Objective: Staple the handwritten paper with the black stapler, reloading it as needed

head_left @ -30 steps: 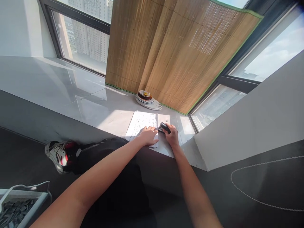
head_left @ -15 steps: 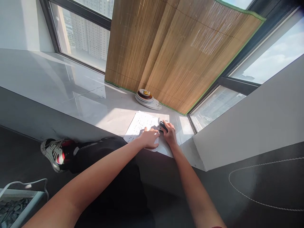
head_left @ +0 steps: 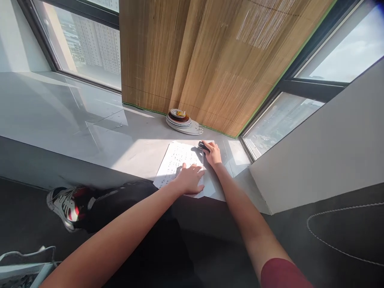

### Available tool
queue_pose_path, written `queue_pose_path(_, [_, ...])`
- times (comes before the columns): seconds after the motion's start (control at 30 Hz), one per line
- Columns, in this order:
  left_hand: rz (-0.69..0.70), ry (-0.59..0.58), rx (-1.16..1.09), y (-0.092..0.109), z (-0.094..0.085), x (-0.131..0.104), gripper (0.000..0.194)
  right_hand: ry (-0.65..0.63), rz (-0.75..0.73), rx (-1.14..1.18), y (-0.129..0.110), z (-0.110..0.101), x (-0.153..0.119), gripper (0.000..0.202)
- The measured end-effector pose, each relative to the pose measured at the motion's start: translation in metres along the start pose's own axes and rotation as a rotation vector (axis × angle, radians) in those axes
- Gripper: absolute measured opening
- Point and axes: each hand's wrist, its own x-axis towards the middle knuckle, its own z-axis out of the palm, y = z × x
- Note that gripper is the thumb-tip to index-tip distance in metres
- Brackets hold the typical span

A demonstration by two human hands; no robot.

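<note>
White paper [head_left: 173, 161] covered in handwriting lies on the pale window ledge [head_left: 132, 154]. My left hand [head_left: 191, 179] rests on its lower right part, fingers spread and nothing held. At the upper right edge of the paper, my right hand [head_left: 212, 153] grips a small black stapler [head_left: 204, 147], whose front end points left over the sheet. The fingers of my right hand wrap over the stapler and hide part of it.
Stacked plates [head_left: 179, 120] stand behind the paper, against a bamboo blind [head_left: 192, 60]. A grey wall [head_left: 318, 144] borders the ledge at the right. A shoe [head_left: 64, 208] shows at the lower left.
My right hand has moved with the stapler away from me, up along the paper's right edge. My left hand stays on the paper, its fingers more spread. The view has shifted a little.
</note>
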Motion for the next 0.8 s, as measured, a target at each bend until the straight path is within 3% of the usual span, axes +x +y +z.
queue_pose_path(0.27, [-0.012,-0.009,0.027,0.0042,0.0003,0.0002,0.057,-0.025,0.042,-0.084,-0.0064,-0.0038,-0.0024,0.057])
queue_pose_path(0.8, [-0.004,-0.021,0.03,0.0051,0.0001,0.0006,0.056,0.01,0.077,-0.002,-0.0021,0.0001,-0.0015,0.056])
